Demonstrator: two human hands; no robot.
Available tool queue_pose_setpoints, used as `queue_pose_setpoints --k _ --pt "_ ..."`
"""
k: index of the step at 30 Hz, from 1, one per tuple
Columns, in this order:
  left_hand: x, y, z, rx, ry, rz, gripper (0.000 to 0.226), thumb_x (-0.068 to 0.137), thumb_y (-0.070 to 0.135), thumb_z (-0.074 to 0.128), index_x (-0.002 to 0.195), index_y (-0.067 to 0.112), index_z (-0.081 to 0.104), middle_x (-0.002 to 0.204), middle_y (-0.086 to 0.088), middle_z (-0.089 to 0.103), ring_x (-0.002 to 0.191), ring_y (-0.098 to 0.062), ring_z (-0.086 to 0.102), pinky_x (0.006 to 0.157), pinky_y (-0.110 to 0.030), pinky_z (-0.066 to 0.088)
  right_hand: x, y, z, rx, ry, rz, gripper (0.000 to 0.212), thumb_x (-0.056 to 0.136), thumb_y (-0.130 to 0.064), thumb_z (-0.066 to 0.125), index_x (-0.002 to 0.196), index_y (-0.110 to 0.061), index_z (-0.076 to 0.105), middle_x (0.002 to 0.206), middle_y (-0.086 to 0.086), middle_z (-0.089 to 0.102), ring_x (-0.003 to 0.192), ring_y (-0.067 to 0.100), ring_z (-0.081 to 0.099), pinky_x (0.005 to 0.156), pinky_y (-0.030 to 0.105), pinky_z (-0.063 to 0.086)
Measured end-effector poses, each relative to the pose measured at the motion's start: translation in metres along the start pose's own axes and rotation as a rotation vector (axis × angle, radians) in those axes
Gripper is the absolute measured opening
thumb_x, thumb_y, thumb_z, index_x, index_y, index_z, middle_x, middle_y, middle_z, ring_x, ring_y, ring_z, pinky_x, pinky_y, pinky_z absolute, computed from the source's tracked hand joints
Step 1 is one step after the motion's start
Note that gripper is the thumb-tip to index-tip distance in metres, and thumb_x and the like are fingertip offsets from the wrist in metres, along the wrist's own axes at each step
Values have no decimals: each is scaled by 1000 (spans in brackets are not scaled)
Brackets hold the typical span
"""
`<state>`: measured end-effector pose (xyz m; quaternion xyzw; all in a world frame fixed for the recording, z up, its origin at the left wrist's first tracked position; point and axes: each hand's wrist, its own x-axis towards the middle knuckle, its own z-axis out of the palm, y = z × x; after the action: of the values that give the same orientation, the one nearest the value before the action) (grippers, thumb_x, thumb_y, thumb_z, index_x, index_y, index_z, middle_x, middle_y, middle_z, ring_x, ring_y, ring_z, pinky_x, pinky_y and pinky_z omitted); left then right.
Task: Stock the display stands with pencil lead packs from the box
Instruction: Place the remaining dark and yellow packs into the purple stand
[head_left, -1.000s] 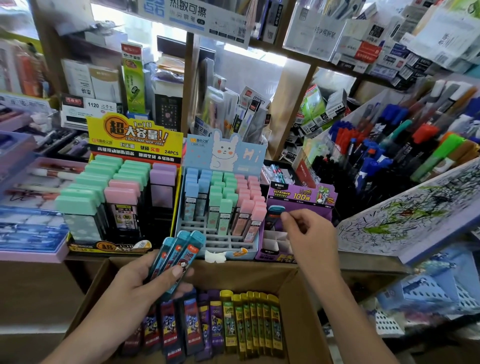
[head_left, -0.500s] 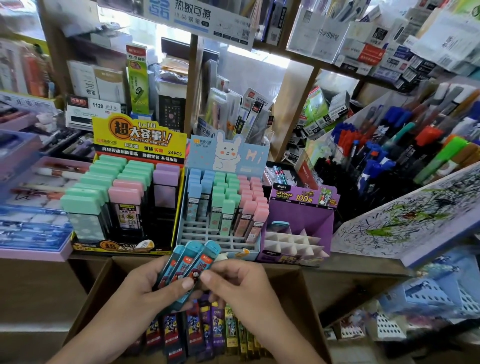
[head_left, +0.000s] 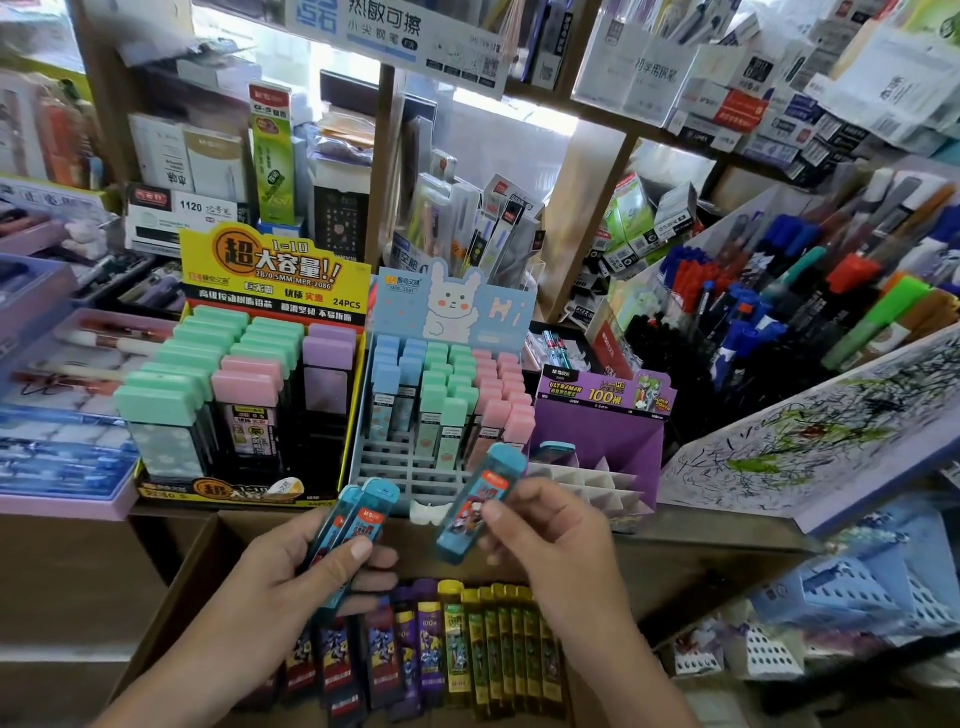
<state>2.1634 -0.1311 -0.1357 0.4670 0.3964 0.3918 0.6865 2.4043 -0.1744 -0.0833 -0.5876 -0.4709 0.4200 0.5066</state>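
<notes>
My left hand (head_left: 291, 587) grips two blue lead packs (head_left: 358, 525) over the cardboard box (head_left: 171, 597). My right hand (head_left: 561, 540) pinches one blue lead pack (head_left: 475, 501) tilted up toward the stands. The box holds rows of dark, purple and yellow lead packs (head_left: 467, 649). Behind stands a purple display stand (head_left: 602, 447) with white dividers and one blue pack (head_left: 556, 452) in its back left slot. A light blue bunny stand (head_left: 447, 395) holds blue, green and pink packs.
A yellow stand (head_left: 260, 374) with large green, pink and purple cases is at the left. Marker pens (head_left: 779, 301) fill a rack at the right, above a scribbled test pad (head_left: 831, 431). Shelves of stationery rise behind. Perforated blue baskets (head_left: 857, 587) sit low right.
My right hand came back from the purple stand to the packs in my left hand, took one blue pack, and now lifts it away to the right. My left hand went from three packs to two.
</notes>
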Motion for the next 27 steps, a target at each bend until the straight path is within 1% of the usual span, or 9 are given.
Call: queue_pose_setpoints --k 4,7,10,12,17,19,21,24,27 --pt "0 3 1 10 -6 18 22 85 27 66 104 29 76 104 -16 78 97 -32 76 75 -34 64 7 -9 -32 -72 161 -178 20 91 -14 73 98 -33 77 90 4 78 76 20 73 65 25 60" --pt "-1 5 1 28 0 26 23 85 28 65 105 33 75 104 -15 78 96 -31 77 75 -33 65 14 -14 -51 -81 238 -239 22 92 -10 72 95 -31 77 84 6 77 71 19 73 63 23 59" --pt "-2 6 2 51 25 20 29 85 29 65 114 26 72 102 -15 78 93 -30 77 72 -33 65 25 -17 -63 -101 288 -282 17 93 -5 71 92 -22 76 78 7 76 67 18 72 61 22 59" --pt "-4 8 2 74 45 13 33 86 29 64 117 22 69 100 -15 78 89 -29 77 66 -31 64 34 -16 -66 -133 312 -294 13 92 -4 72 94 -16 74 79 4 76 69 16 73 64 22 60" --pt "-8 15 7 112 60 37 32 88 29 61 118 19 68 93 -16 76 76 -26 73 54 -27 55 50 -9 -66 -236 297 -271 6 92 -8 74 95 -14 73 81 1 77 75 15 75 70 21 61" --pt "-10 17 8 139 60 57 29 90 28 60 116 18 69 90 -16 75 69 -24 69 51 -28 51 56 -4 -64 -238 288 -249 9 92 -7 74 91 -16 74 81 0 78 75 14 76 70 25 62" --pt "-11 18 9 170 57 72 26 93 27 58 112 13 69 81 -12 74 59 -17 64 48 -27 48 61 1 -62 -273 289 -227 14 92 -8 74 88 -21 74 80 -2 78 74 12 75 69 28 62" --pt "-12 19 10 172 58 68 22 97 24 57 107 9 69 69 -6 70 52 -13 56 46 -24 45 66 9 -61 -440 301 -238 18 92 -18 76 83 -33 74 79 -14 76 74 3 72 68 27 59" --pt "-11 19 9 155 57 65 22 97 23 56 107 8 68 67 -5 68 50 -12 54 45 -23 43 67 13 -59 -573 293 -236 21 93 -23 75 81 -40 72 77 -23 74 72 -3 70 64 21 54"
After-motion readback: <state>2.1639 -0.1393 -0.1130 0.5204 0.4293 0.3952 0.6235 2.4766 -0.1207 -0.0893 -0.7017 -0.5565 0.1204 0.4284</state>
